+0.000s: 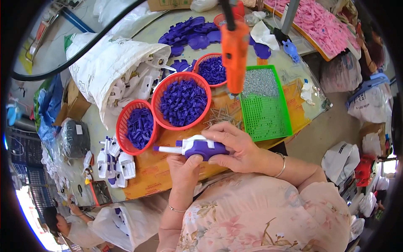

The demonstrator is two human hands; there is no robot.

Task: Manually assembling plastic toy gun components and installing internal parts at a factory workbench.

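Note:
Above the near edge of the table, both hands hold a white-and-purple plastic device with a long thin nozzle (199,148). The nozzle points left and has a purple tip. My left hand (185,169) grips the body from below, its thumb on the purple side. From the right, my right hand (236,147) closes around the rear end, with fingers over the top and the thumb beneath. An orange electric screwdriver (235,56) hangs tip down just beyond the hands. Behind them, loose screws (222,116) lie on the orange-brown sheet (157,170).
Red baskets of small purple parts (208,94) stand beyond. A green tray (289,126) holds screws at right. Several similar white-and-purple devices (113,161) lie left. A white sack (107,59) spills white housings; flat purple pieces (191,33) are piled behind. Another person (63,222) is at lower left.

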